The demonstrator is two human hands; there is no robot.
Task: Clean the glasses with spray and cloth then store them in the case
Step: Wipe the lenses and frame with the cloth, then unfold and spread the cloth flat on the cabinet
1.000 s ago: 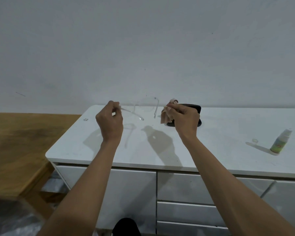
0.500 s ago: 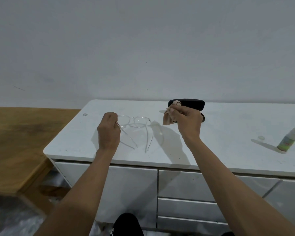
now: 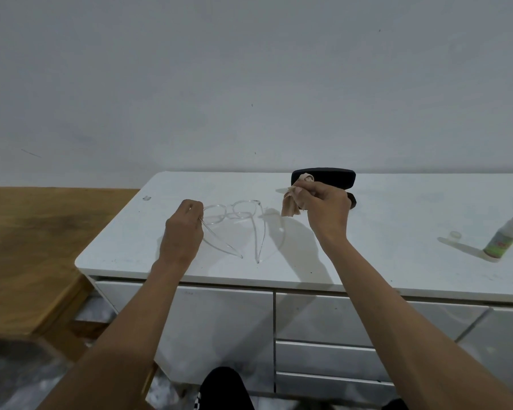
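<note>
Since a second ago the clear glasses are lowered left of the case, temples open, left hand pinching one temple, right hand gripping the cloth

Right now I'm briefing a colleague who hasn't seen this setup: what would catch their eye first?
The two hands over the white cabinet top: the left hand pinches a temple of the clear-framed glasses, and the right hand grips a beige cloth. Behind it sits an open black case; the spray bottle stands far right.
</note>
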